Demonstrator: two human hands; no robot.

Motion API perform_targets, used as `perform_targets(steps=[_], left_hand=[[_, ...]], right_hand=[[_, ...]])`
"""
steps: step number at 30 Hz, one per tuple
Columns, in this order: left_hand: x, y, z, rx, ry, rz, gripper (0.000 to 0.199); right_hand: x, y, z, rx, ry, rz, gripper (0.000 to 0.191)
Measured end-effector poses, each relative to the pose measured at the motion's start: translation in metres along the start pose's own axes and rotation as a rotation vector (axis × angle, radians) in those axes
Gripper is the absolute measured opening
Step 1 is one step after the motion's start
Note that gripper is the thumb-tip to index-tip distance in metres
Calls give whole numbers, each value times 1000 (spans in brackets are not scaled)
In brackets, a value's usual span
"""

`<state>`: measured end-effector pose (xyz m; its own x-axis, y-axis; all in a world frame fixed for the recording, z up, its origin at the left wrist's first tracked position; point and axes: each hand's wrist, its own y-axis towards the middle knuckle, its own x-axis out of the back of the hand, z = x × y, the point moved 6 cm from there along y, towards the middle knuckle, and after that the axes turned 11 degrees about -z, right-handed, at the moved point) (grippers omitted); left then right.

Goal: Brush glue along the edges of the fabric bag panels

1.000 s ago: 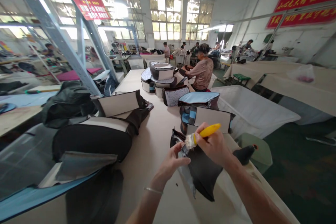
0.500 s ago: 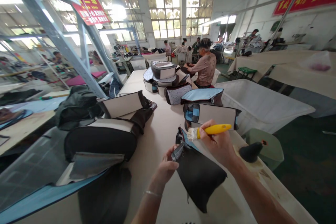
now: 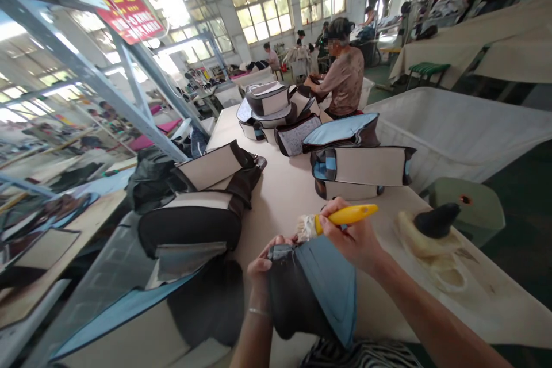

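Observation:
My left hand (image 3: 261, 267) grips the top edge of a black piece with a light blue lining (image 3: 330, 282), which hangs over the near part of the pale table (image 3: 276, 195). My right hand (image 3: 356, 238) is closed round a yellow-handled brush (image 3: 348, 214). White, paste-like stuff coats the bristles, which are at the piece's upper edge beside my left fingers. Whether they touch it is hard to tell. A black cone-shaped object (image 3: 436, 221) lies on its side on a stained yellowish base to the right.
Black and beige padded pieces (image 3: 190, 224) are piled at left, and more (image 3: 371, 165) stand ahead. A green container (image 3: 468, 207) and a large white bin (image 3: 457, 126) are at right. Another person (image 3: 345, 72) sits beyond the table.
The black piece has turned so its blue lining shows widely. The brush has moved slightly left to its upper edge. The view has tilted and swung down.

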<state>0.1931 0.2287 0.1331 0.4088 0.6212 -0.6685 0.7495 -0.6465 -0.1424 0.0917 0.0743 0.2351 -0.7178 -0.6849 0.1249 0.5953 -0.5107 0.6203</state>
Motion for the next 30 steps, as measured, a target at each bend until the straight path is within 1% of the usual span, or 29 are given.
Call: perform_targets(steps=[2, 4, 8, 10, 12, 13, 15, 16, 18, 20, 21, 23, 24, 26, 27, 28, 30], left_hand=[[1, 0, -4, -21, -6, -28, 26], [3, 0, -6, -34, -3, -55, 26], [8, 1, -7, -46, 21, -81, 25], [9, 1, -9, -61, 29, -79, 24], [12, 2, -10, -83, 29, -80, 24], [16, 2, -11, -94, 23, -88, 25], [26, 3, -11, -100, 5, -114, 26], [32, 4, -11, -99, -5, -131, 27], [45, 6, -10, -95, -26, -167, 31], [54, 8, -10, -113, -42, -201, 39], [57, 8, -11, -136, -41, -215, 42], [58, 11, -14, -181, -6, -231, 46], [57, 12, -15, -194, 28, -233, 47], [56, 16, -16, -193, 116, -246, 52], [56, 18, -17, -187, 174, -270, 55], [56, 20, -20, -183, 237, -307, 58], [57, 25, -28, -190, 347, -380, 63]], right_hand=[[-8, -8, -2, -5, 94, 94, 9], [-15, -15, -3, -2, 169, 148, 8], [-18, -20, -6, -4, 261, 90, 6], [-20, -20, -7, -13, 252, 99, 6], [-21, -21, -5, 12, 190, 85, 7], [-21, -21, -4, 34, 162, 53, 7], [-20, -24, 0, 93, 151, -6, 6], [-21, -27, 3, 132, 155, -8, 6], [-26, -34, 11, 237, 123, 42, 8], [-31, -41, 17, 328, 19, 96, 16], [-32, -45, 20, 347, -43, 113, 19], [-36, -54, 23, 351, -158, 148, 16], [-39, -60, 23, 343, -211, 171, 19], [-46, -73, 18, 321, -311, 206, 41], [-51, -78, 14, 311, -350, 208, 47], [-55, -83, 8, 305, -379, 203, 46], [-64, -87, -5, 305, -409, 175, 33]])
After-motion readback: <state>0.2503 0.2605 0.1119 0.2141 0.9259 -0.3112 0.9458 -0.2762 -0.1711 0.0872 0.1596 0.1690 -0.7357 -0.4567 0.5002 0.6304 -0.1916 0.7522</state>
